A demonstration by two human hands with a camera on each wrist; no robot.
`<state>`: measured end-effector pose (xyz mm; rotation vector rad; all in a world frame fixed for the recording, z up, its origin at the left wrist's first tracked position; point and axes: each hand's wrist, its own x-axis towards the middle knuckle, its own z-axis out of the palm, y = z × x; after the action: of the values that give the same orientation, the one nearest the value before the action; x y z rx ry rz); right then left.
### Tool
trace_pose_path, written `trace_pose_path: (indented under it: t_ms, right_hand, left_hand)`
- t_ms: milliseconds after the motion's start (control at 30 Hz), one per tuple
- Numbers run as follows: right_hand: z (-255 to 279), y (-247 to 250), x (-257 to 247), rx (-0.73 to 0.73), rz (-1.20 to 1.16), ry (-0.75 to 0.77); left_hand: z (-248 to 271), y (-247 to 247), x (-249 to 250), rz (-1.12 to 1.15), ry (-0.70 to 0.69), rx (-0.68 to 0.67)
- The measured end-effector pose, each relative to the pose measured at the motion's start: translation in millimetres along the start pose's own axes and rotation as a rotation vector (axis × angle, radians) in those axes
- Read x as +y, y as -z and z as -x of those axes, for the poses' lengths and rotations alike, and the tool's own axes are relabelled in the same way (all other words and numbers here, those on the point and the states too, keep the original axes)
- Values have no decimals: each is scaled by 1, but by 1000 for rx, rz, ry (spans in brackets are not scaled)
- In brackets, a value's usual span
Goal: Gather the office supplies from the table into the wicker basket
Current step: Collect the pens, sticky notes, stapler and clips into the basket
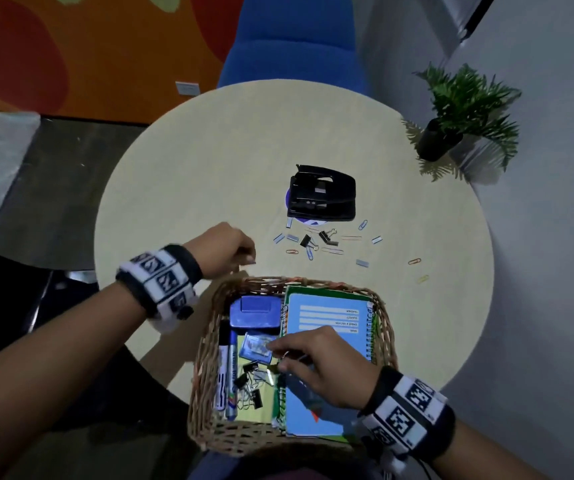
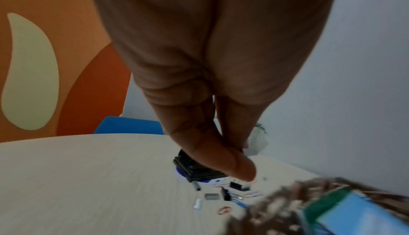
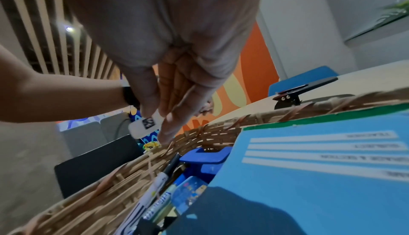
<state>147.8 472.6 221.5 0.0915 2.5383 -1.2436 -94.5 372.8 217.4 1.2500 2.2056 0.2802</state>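
The wicker basket [image 1: 205, 375] stands at the table's near edge. It holds a blue notebook [image 1: 330, 320], a blue eraser block [image 1: 254, 311], two markers [image 1: 228, 368], a small blue box [image 1: 256, 348] and several binder clips [image 1: 250, 382]. My right hand [image 1: 276, 356] hovers inside the basket over the box and clips. In the right wrist view its fingers [image 3: 170, 109] are fairly straight and nothing shows between them. My left hand [image 1: 247, 259] hangs just beyond the basket's far left rim with fingers curled against the thumb, no object visible in it. On the table lie a black hole punch [image 1: 322, 197] and scattered clips and staples [image 1: 316, 239].
The round pale table [image 1: 209, 150] has a potted plant [image 1: 462, 112] at its far right edge. A blue chair [image 1: 289, 39] stands behind it. A purple and white disc [image 1: 308, 221] lies under the punch. Stray paper clips [image 1: 414, 261] sit to the right.
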Motion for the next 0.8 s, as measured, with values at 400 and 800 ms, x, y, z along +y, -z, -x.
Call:
trace_pose_path:
  t_ms: [400,800]
  right_hand:
    - [22,89,116,530,170,-348]
    - [33,93,237,590,455,-534]
  left_hand:
    - [95,-78,16,-34,-25,-103]
    - [-39,6,33,-16,220,96]
